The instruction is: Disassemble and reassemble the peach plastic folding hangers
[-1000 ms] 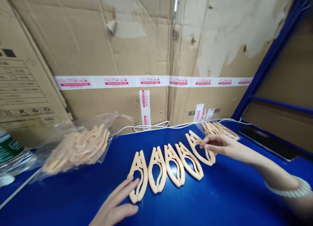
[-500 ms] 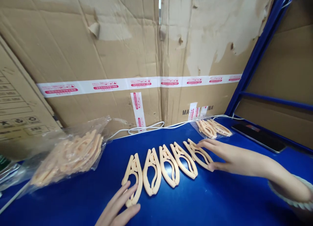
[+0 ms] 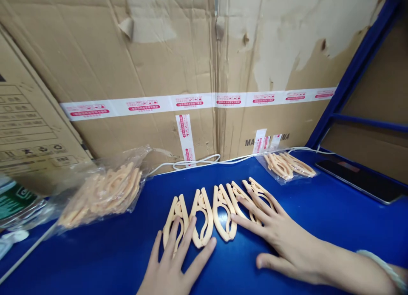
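Observation:
Several beige folding hangers, folded shut, stand in a slanting row on the blue tabletop (image 3: 105, 261). My left hand (image 3: 174, 261) is spread, its fingers over the lower part of the leftmost hanger (image 3: 182, 203) and its thumb close to the foot of the second hanger (image 3: 209, 216). My right hand (image 3: 283, 235) lies open across the two rightmost hangers, partly hiding the end one (image 3: 256, 186) and its neighbour (image 3: 235, 195). The right hand's nearest fingertip reaches the side of the middle hanger (image 3: 216, 214). Neither hand grips anything.
A clear bag of beige hangers (image 3: 108, 188) lies at left, beside a green-labelled container (image 3: 15, 197). At back right are a smaller bag of hangers (image 3: 280, 165) and a dark phone (image 3: 363, 182). A white cable (image 3: 191, 162) runs along the cardboard wall (image 3: 153, 74).
My right hand has moved left from the end hanger, spreading over the two rightmost ones. My left hand has shifted right and opened wider. The camera view has turned slightly.

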A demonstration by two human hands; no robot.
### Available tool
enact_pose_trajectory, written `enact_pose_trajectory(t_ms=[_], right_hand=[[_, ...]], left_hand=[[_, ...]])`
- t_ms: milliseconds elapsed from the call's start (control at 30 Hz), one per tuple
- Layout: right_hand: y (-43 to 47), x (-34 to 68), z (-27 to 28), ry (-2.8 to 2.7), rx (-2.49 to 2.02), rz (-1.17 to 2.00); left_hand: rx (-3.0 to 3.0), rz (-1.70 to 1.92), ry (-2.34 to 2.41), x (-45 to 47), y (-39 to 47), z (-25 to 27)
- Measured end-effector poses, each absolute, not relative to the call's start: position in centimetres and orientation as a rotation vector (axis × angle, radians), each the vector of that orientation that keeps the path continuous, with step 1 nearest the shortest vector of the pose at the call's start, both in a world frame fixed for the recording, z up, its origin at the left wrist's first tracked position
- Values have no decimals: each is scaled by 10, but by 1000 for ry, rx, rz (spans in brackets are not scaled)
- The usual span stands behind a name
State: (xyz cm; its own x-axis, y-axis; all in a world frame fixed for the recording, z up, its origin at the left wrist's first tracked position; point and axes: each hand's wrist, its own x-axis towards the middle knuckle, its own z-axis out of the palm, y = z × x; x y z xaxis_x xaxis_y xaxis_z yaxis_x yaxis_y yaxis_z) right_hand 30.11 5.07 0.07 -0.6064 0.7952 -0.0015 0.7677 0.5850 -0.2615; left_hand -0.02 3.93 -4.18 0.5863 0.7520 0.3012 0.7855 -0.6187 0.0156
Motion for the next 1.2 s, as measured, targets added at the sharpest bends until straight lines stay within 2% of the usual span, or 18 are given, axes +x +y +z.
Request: enact_pose_trajectory(t_ms=[233, 533, 767, 1200], right_hand=[[85, 284, -5, -2644, -1276, 233], [137, 256, -9, -2652, -1433, 101], [135, 252, -14, -2583, -1420, -26], [135, 254, -14, -2503, -1292, -33]], left_hand=[[-2721, -387, -1389, -5, 73, -27], [-2807, -221, -1545, -14, 138, -13], [-2749, -357, -1500, -14, 142, -24], [-2769, -474, -1358, -15, 143, -29]])
